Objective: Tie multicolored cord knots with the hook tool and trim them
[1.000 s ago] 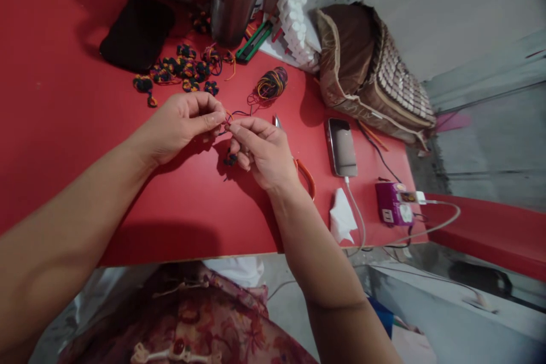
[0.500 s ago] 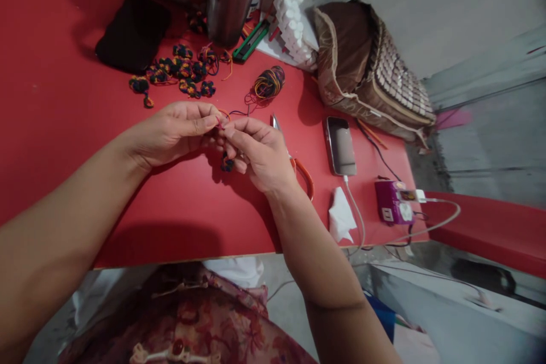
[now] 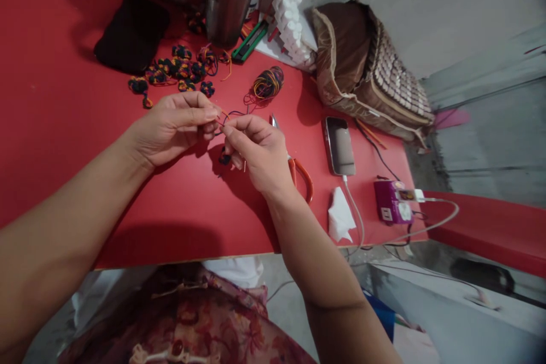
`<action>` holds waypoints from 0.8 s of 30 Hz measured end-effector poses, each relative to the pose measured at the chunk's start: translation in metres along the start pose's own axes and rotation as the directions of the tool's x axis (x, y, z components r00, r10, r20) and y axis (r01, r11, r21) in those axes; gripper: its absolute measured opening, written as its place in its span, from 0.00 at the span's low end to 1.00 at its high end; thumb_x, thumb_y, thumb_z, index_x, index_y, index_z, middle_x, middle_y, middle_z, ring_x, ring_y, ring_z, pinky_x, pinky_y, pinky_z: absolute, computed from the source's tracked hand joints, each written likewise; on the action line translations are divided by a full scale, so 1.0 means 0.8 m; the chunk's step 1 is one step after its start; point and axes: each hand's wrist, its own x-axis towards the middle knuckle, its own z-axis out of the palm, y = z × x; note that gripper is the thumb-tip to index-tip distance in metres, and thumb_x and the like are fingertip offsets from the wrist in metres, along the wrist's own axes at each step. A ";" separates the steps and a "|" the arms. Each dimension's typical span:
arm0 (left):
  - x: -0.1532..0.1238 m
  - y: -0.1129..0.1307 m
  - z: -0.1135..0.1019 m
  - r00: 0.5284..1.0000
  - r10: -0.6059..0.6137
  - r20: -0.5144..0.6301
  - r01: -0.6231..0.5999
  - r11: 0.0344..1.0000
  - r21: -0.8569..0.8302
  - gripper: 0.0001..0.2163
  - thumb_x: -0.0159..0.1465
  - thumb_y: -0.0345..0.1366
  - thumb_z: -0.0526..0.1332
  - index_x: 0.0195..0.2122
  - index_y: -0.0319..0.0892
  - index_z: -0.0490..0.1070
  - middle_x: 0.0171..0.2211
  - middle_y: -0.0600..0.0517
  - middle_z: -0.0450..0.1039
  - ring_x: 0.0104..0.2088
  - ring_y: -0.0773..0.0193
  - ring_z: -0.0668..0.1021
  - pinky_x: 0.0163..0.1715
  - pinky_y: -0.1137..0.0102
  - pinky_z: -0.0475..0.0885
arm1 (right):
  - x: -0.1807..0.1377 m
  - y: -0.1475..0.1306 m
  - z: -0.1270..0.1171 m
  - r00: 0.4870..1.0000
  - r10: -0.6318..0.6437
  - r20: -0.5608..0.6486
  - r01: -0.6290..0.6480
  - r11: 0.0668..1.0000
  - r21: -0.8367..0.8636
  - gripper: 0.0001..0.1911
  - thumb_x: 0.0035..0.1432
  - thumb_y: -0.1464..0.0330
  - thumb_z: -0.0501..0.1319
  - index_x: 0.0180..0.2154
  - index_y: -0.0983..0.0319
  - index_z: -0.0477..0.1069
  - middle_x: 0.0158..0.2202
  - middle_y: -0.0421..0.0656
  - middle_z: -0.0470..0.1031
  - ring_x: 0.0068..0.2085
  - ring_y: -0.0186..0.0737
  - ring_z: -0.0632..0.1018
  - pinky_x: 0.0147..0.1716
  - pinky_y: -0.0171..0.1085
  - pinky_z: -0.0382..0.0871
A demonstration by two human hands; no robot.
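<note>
The left hand [image 3: 177, 125] is pinching the yarn [image 3: 220, 124] between thumb and fingertips, and the right hand [image 3: 258, 153] is gripping it just beside, thumb against forefinger — both grips narrow, with a short stretch of yarn spanning the gap above the table [image 3: 170, 222]. A dark knot [image 3: 224, 156] is showing beside the right hand's curled fingers; whether it is hanging or lying, I cannot tell. Beyond the hands, strands are trailing toward the ball [image 3: 268, 84]. Scissors [image 3: 303, 181] are lying partly behind the right hand, orange handles outward. Past the left hand, knotted pieces [image 3: 183, 68] are clustering near a black case [image 3: 132, 34] — and a green cutter [image 3: 251, 42] is resting beside the flask [image 3: 236, 0]. Farther right, a phone [image 3: 340, 146] is lying plugged into a white cable [image 3: 354, 199].
</note>
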 end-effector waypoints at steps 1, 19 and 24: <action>0.001 0.000 -0.001 1.000 0.013 -0.018 -0.013 1.000 0.005 0.13 0.57 0.34 0.85 0.27 0.45 0.81 0.29 0.53 0.79 0.28 0.68 0.74 0.28 0.71 0.71 | 0.000 0.000 0.001 1.000 0.001 -0.006 -0.001 1.000 -0.005 0.25 0.61 0.46 0.81 0.38 0.57 0.76 0.25 0.33 0.75 0.21 0.27 0.67 0.21 0.32 0.61; 0.009 -0.005 -0.007 0.997 0.018 -0.074 -0.023 0.997 -0.068 0.13 0.63 0.32 0.85 0.31 0.43 0.81 0.36 0.50 0.87 0.30 0.68 0.80 0.31 0.74 0.75 | 0.000 0.000 0.002 1.000 -0.009 -0.001 0.009 0.999 0.043 0.20 0.62 0.55 0.82 0.41 0.58 0.77 0.24 0.30 0.77 0.18 0.25 0.67 0.19 0.30 0.61; 0.014 -0.011 -0.010 0.999 0.041 0.004 -0.040 0.993 -0.115 0.13 0.63 0.31 0.84 0.31 0.41 0.81 0.34 0.50 0.85 0.27 0.70 0.78 0.28 0.76 0.75 | 0.002 0.003 0.002 1.000 -0.019 0.024 0.018 0.999 0.046 0.21 0.62 0.52 0.81 0.42 0.58 0.77 0.21 0.28 0.75 0.17 0.26 0.66 0.17 0.30 0.60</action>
